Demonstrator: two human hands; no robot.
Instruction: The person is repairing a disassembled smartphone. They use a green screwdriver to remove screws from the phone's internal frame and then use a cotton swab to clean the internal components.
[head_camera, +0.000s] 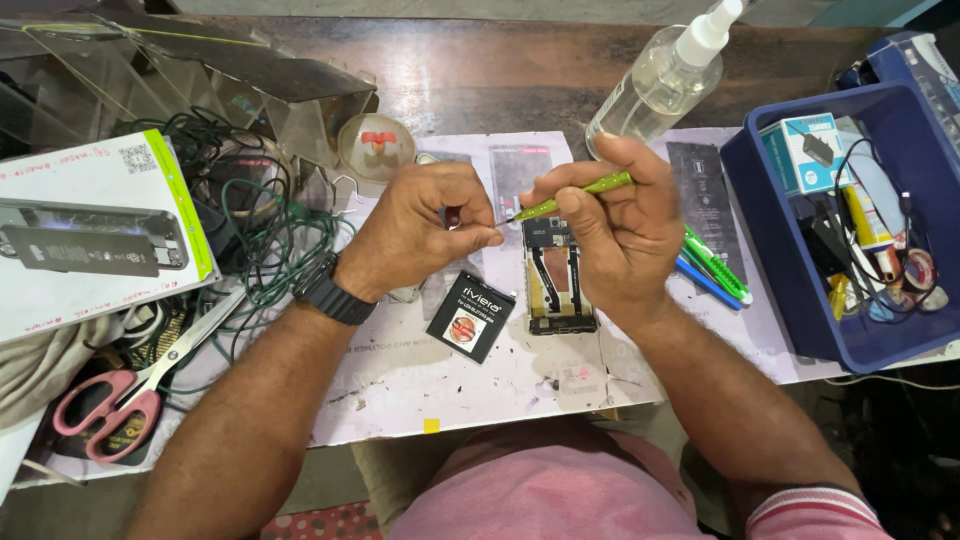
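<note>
- My right hand (622, 225) grips a slim green screwdriver (580, 193) like a pen, fingers closed round its shaft, tip pointing left toward my other hand.
- My left hand (415, 230) is pinched shut at thumb and forefinger, right at the tool's tip; whatever sits between them is too small to make out.
- Both hands hover just above the opened phone (556, 275), which lies flat on the white mat (400, 390) covering the tabletop, its insides exposed.
- I judge the screwdriver light, stiff and a little slick, so it is best held low on the shaft for control.
- The phone looks light but fragile: I would take it by its outer edges, never by the bare board.
- A small black battery (470, 315) lies just left of the phone, and more green and blue tools (712, 265) rest by my right hand.
</note>
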